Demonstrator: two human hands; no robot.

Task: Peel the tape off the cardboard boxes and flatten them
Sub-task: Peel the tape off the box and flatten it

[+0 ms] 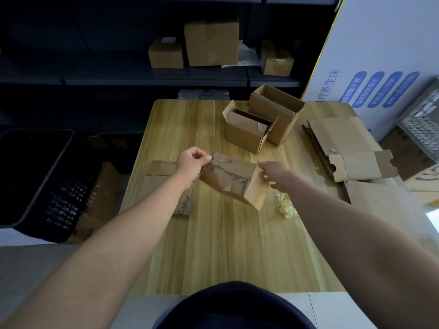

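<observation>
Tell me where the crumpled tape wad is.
In the head view, the tape wad lies on the table, just right of the held box.

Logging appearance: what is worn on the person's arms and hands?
The left arm and right arm are bare, no sleeves in view. The left hand and right hand have no gloves, and no watch or bracelet shows. A dark navy garment covers the torso.

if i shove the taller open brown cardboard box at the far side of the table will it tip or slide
Probably slides easily: the taller open brown cardboard box looks empty, so light. Pushed near its top it may tip, being tall and narrow. Its open walls likely flex.
</observation>
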